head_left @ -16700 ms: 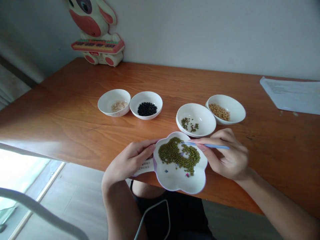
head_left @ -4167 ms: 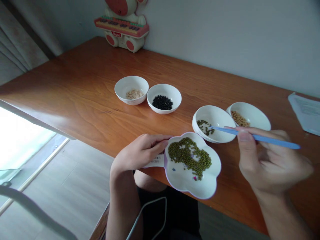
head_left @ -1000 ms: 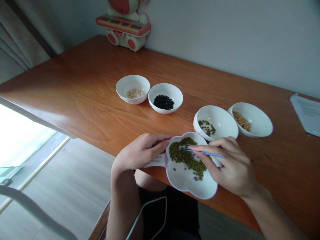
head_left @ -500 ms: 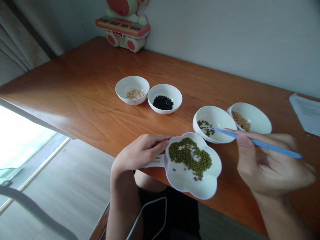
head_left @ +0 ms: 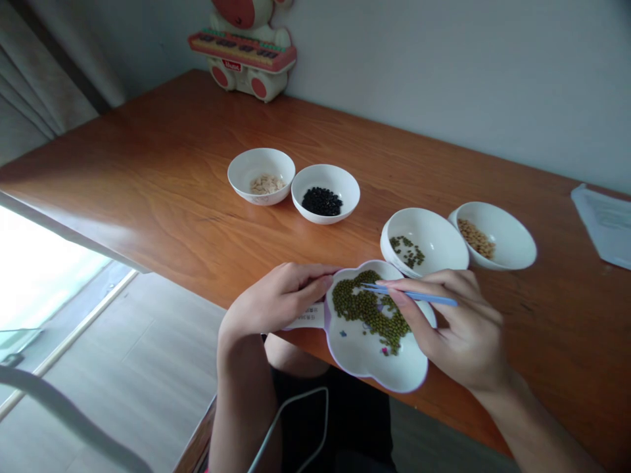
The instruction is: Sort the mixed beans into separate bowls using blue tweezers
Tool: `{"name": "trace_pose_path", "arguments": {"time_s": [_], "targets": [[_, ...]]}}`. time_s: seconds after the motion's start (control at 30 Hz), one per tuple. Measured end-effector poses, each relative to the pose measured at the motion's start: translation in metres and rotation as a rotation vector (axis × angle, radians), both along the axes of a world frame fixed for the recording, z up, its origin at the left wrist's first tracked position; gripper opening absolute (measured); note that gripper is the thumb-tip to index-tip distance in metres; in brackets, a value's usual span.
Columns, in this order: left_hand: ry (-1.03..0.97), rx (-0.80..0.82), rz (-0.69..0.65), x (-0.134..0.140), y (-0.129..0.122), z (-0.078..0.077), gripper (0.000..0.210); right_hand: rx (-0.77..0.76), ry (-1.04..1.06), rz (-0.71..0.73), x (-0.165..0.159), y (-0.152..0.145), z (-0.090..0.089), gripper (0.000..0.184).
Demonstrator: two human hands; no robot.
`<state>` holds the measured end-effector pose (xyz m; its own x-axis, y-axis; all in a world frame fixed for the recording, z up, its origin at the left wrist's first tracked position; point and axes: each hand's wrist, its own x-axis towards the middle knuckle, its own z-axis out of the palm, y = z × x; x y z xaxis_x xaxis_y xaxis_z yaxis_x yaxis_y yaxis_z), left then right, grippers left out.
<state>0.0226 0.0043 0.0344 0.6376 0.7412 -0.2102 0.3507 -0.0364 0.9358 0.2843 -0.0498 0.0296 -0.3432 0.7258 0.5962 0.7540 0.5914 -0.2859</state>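
My left hand [head_left: 283,299] is closed on the handle of a white flower-shaped dish [head_left: 379,374] with a purple rim, at the table's front edge. Many green mung beans [head_left: 367,312] lie in the dish. Blue tweezers [head_left: 419,295] are pinched in my right hand [head_left: 458,328], their tips among the beans in the dish's upper part. Whether the tips hold a bean I cannot tell. Just behind the dish, a white bowl [head_left: 444,236] has some mung beans in it.
On the wooden table [head_left: 162,171] stand a bowl of yellowish beans [head_left: 513,243], a bowl of black beans [head_left: 325,174] and a bowl of pale flat pieces [head_left: 261,157]. A toy keyboard figure [head_left: 244,56] is by the wall; a white sheet [head_left: 604,223] lies far right.
My right hand has brought the tweezers left and toward me, from the mung bean bowl to over the dish. My left hand and the dish have stayed put.
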Motion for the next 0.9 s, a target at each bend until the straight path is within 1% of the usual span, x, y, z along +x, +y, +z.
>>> {"name": "trace_pose_path", "arguments": {"time_s": [0.17, 0.57, 0.8, 0.9], "targets": [[-0.002, 0.006, -0.003, -0.0002, 0.0002, -0.0001, 0.04, -0.02, -0.01, 0.017, -0.0004, 0.0017, -0.0038, 0.026], [-0.01, 0.006, -0.006, 0.0004, 0.0004, -0.0009, 0.039, -0.038, -0.025, 0.002, -0.005, 0.0021, -0.0039, 0.019], [0.005, 0.012, -0.002, 0.0002, -0.0001, -0.001, 0.038, -0.026, -0.028, -0.008, -0.0049, 0.0019, -0.0049, 0.021], [0.003, 0.011, 0.001, -0.0003, -0.0001, -0.0017, 0.038, -0.009, -0.002, -0.015, -0.0004, -0.0001, -0.0026, 0.027]]}}
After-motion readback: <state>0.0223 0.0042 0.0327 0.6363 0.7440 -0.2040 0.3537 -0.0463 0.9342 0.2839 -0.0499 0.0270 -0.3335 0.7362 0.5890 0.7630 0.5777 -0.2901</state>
